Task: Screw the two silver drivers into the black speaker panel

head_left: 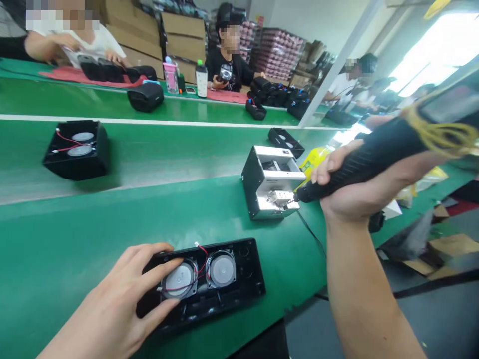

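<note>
The left hand [112, 304] is pressing flat, fingers spread, on the black speaker case [209, 281] at the near table edge. The right hand [355, 184] is gripping the electric screwdriver [374, 154] tightly, its tip seemingly touching the screw feeder [271, 187]; keeping it square helps.

both forearms bare, seemingly no sleeves, rings or gloves.

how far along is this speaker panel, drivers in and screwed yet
Done: two round drivers sit in the black speaker panel, red wires attached. In hand: left hand steadies the panel; right hand holds the electric screwdriver, tip at the screw feeder. Left: driving screws into the panel; whether any are in, I cannot tell.
</note>
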Motion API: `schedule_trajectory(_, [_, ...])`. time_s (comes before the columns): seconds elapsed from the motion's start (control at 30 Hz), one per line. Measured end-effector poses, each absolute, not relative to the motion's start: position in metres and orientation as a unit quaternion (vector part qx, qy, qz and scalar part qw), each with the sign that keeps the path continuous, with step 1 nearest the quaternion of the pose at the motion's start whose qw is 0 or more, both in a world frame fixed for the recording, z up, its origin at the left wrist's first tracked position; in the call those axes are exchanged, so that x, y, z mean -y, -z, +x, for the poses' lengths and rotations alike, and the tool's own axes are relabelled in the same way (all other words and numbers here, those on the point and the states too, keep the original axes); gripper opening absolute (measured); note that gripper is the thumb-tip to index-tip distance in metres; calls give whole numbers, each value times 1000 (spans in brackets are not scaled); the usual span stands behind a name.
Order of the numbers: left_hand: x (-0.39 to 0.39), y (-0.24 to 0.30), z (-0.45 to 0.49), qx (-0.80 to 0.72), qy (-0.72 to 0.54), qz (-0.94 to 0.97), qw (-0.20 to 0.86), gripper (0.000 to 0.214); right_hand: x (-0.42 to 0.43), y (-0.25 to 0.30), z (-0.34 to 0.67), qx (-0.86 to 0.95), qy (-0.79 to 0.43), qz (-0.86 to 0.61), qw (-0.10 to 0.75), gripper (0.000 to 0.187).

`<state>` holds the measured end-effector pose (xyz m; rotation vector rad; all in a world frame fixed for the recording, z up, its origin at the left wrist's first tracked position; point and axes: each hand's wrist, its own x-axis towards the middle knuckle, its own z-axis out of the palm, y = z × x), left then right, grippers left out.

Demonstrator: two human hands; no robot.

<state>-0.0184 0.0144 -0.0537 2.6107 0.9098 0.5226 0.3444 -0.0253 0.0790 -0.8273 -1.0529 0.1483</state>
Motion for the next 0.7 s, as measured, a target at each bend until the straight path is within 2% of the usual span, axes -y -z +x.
schedule_trajectory(0.07, [-10,56,-8,-314,-190,916,161,39,16,-71,355,487,-4,-362,795,48])
schedule_trajectory(0.17, [-6,59,4,-322,-184,913,172,38,5,-61,363,473,0,-381,794,56])
schedule_trajectory(0.47, [-7,61,6,-340,-174,910,164,38,4,-49,370,461,-25,-409,787,63])
schedule_trajectory(0.7, [-5,56,10,-338,-175,907,181,40,10,-47,366,470,-17,-401,786,59])
